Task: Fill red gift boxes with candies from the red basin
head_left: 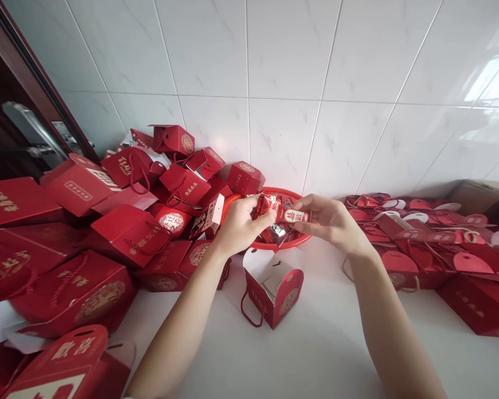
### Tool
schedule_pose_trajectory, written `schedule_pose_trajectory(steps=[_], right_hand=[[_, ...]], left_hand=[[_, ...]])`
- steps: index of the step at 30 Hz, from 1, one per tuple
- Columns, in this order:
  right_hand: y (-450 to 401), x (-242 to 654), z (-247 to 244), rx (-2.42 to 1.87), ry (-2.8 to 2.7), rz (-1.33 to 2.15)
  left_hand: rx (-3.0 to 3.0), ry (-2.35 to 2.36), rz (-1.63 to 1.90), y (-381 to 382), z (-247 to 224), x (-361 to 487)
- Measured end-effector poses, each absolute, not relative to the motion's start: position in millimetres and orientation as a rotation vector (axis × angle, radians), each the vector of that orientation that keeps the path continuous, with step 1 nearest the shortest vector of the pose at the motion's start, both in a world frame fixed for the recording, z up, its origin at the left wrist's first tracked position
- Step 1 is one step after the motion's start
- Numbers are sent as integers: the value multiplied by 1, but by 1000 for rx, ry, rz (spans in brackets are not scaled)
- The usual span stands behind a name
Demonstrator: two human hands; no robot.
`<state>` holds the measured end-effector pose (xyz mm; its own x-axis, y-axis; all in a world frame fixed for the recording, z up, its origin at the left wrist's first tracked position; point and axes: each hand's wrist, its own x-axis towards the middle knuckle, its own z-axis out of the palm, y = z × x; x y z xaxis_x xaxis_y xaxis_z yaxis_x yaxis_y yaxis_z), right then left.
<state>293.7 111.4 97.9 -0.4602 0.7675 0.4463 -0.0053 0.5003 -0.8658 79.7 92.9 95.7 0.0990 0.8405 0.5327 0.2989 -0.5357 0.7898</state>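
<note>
My left hand (243, 224) is closed on a shiny red candy wrapper (269, 200) above a red plastic basket (294, 244). Between the thumb and fingers of my right hand (330, 224) is a small red packet (295, 216) with a white label and red characters; its left end meets the wrapper in my left hand. Foil-wrapped sweets (279, 234) show in the basket below. Just in front of it, an open red gift box (274, 296) stands upright on the white table (241, 354), flaps up, with a cord handle hanging at its left.
A heap of red gift boxes (127, 235) with cord handles fills the left side. Flattened or partly folded red boxes (416, 238) lie in rows at the right, with a brown carton (478, 199) behind. A tiled wall (283, 133) closes off the back; a door handle (39, 130) is at far left.
</note>
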Motion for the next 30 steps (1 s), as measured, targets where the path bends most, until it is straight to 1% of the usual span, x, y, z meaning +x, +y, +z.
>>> schedule_pose_trajectory(steps=[5, 9, 17, 20, 26, 30], right_hand=[[109, 296, 102, -707, -1995, 974], [111, 297, 101, -782, -1874, 951], [111, 285, 97, -702, -1780, 1291], [113, 278, 92, -705, -1672, 1277], [118, 277, 88, -717, -1520, 1203], [120, 279, 88, -669, -1535, 1344]], left_hand=[[1785, 1011, 1338, 97, 93, 74], [1717, 953, 1338, 99, 92, 77], [1622, 920, 1457, 106, 87, 85], [1563, 892, 1486, 110, 82, 87], [1543, 890, 1417, 112, 80, 85], [1566, 906, 1404, 110, 83, 85]])
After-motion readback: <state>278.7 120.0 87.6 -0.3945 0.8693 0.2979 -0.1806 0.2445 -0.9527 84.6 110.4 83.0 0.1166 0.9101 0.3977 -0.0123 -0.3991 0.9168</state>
